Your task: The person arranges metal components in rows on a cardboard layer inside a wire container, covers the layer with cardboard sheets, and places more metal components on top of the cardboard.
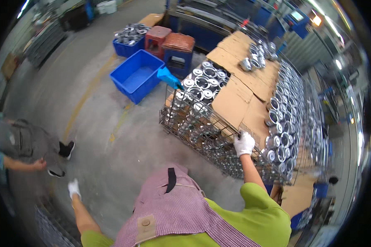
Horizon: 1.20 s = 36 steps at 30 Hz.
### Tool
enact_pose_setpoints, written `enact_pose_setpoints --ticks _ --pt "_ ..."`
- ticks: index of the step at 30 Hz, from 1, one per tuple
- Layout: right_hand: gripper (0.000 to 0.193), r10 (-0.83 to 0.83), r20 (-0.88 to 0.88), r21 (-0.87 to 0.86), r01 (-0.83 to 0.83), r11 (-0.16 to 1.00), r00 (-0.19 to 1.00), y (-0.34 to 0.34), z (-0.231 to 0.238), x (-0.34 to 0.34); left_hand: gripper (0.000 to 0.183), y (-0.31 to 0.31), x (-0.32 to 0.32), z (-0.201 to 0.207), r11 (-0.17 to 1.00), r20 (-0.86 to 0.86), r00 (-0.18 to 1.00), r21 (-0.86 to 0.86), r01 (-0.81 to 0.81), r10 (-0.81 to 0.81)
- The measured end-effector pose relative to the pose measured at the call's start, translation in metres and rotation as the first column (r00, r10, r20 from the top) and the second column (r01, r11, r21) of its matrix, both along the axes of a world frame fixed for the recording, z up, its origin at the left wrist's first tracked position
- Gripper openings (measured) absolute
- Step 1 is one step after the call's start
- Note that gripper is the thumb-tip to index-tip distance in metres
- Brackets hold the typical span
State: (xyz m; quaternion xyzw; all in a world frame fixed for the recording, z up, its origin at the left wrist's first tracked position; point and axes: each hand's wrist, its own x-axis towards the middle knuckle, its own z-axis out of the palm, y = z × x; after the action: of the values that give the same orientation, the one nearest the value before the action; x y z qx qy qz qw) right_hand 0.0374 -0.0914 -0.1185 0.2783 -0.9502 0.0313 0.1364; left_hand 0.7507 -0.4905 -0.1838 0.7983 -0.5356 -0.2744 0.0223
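Observation:
My right hand point(244, 144), in a white glove, is closed round the top rim of a wire cage point(218, 142). Shiny metal cup-shaped parts point(202, 82) stand packed in the cage, with brown cardboard sheets point(233, 103) over some of them. More such parts point(281, 136) are stacked in rows along its right side. Out to the left, my left hand point(73, 188), also white-gloved, hangs over the floor, away from the cage. Its fingers are too small and blurred to read. A bright blue glove or cloth point(169, 78) hangs at the cage's far left corner.
Beyond the cage's left corner sit a blue bin point(138, 76), another blue bin with metal parts point(130, 35), a red stool point(156, 41) and a blue stool point(178, 55). A person in grey point(22, 138) is at the left. Loose parts point(257, 57) lie on the far cardboard.

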Motion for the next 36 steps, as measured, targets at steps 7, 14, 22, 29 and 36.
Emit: enact_pose_setpoints --ticks 7,14,22,29,36 --pt "0.037 -0.219 -0.050 0.075 0.223 0.972 0.974 -0.029 -0.004 0.016 0.041 -0.241 -0.305 0.071 0.797 -0.238 0.780 -0.363 0.482 -0.579" --pt "0.065 -0.374 -0.025 0.130 0.374 0.918 0.927 -0.049 0.004 0.024 0.061 -0.292 -0.389 -0.030 0.105 -0.265 0.179 0.271 0.957 -0.947" --pt "0.062 -0.601 0.084 0.223 0.573 0.789 0.795 -0.057 0.004 0.025 0.060 -0.483 -0.413 -0.095 0.168 0.025 0.179 0.483 0.859 -0.984" --pt "0.058 -0.768 0.267 0.445 0.632 0.634 0.583 -0.095 0.054 0.012 0.039 -0.557 -0.641 -0.099 0.071 -0.195 0.217 0.567 0.821 -0.957" --pt "0.038 -0.855 0.233 0.112 0.861 0.497 0.463 -0.189 0.135 -0.086 0.041 -0.588 -0.880 -0.057 -0.273 -0.170 -0.256 0.081 0.959 -0.952"
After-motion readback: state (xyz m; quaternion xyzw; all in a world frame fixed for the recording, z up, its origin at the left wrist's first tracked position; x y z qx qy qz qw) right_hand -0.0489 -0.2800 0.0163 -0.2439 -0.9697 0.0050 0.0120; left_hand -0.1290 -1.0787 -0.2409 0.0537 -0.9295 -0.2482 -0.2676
